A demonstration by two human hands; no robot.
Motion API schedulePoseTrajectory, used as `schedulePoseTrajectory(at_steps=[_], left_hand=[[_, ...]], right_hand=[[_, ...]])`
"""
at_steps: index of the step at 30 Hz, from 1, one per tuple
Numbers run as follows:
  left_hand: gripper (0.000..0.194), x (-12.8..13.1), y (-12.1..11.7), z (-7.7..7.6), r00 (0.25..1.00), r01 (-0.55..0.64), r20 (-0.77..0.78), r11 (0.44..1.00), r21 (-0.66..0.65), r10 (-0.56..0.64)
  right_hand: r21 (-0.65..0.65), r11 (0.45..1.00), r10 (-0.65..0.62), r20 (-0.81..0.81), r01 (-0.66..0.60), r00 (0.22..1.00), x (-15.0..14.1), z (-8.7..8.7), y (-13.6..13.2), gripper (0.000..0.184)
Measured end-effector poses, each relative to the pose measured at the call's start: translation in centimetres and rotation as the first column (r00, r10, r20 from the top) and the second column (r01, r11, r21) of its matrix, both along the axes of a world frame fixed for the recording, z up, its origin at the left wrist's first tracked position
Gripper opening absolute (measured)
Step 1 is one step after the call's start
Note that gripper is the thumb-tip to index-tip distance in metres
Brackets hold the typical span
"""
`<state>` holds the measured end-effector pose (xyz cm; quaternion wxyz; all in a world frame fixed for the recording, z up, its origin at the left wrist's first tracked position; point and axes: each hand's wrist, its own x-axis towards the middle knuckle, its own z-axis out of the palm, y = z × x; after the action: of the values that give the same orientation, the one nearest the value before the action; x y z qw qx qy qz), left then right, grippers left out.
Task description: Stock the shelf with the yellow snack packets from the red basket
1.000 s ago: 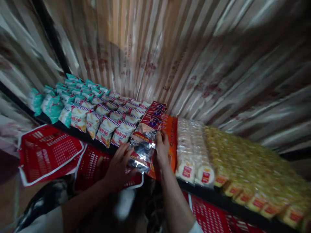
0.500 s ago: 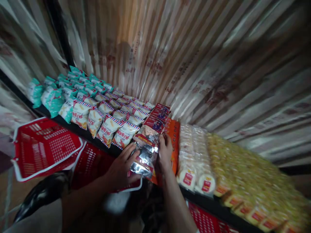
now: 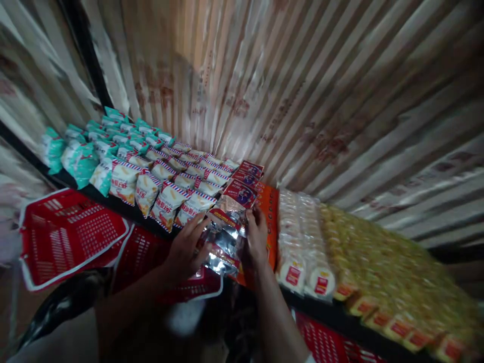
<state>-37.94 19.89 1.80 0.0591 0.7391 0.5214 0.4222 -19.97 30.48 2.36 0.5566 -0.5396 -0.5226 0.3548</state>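
A row of dark red and silver foil snack packets (image 3: 226,247) lies on the shelf between my hands, the front ones overlapping. My left hand (image 3: 189,248) grips the left edge of the front packet, thumb low and fingers near the white chip bags. On the opposite side, my right hand (image 3: 257,237) is closed along the right edge, its thumb resting by the foil. Beside it stand flat orange packets (image 3: 271,217), partly hidden by that hand. White snack bags with striped edges (image 3: 170,201) are lined up to the left.
Teal bags (image 3: 85,164) fill the shelf's left end. Clear-wrapped round white crackers (image 3: 292,272) and yellow-wrapped cakes (image 3: 397,272) run to the right. Red baskets (image 3: 71,232) sit below the black shelf edge (image 3: 313,308). A wrinkled, printed plastic sheet (image 3: 234,75) hangs behind.
Both hands stay at the foil packets. My left hand has shifted slightly along the packet's left edge, and the front packets' foil lies a little differently. The view has wobbled.
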Motion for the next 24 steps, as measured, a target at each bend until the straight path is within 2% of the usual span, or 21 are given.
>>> schedulePoseTrajectory(at_steps=[7,10,13,17,22,24], left_hand=[[0.043,0.5,1.5,0.8,0.988,0.139,0.07,0.99,0.01,-0.14],[0.04,0.8,1.8,0.9,0.984,0.163,0.074,0.987,-0.013,-0.161],[0.037,0.9,2.2,1.1,0.99,0.132,0.052,0.99,-0.043,-0.13],[0.033,0.9,2.6,1.6,0.996,0.082,0.017,0.997,-0.009,-0.082],[0.036,1.0,3.7,1.5,0.993,-0.108,-0.041,0.994,-0.001,0.108],[0.036,1.3,4.1,1.3,0.989,-0.136,-0.052,0.991,-0.019,0.135]], right_hand=[[-0.003,1.0,-0.017,-0.048,0.017,0.999,-0.1,0.6,-0.7,0.046],[-0.016,1.0,-0.024,-0.052,0.023,0.998,-0.1,0.5,-1.1,0.047],[-0.026,0.999,-0.039,-0.055,0.038,0.998,-0.1,0.6,-1.4,0.047],[-0.061,0.997,-0.045,-0.043,0.043,0.998,-0.2,0.8,-1.6,0.048],[-0.041,0.997,-0.061,-0.028,0.059,0.998,0.0,0.3,-1.1,0.047],[-0.031,0.998,-0.064,-0.024,0.063,0.998,0.1,0.1,-0.8,0.047]])
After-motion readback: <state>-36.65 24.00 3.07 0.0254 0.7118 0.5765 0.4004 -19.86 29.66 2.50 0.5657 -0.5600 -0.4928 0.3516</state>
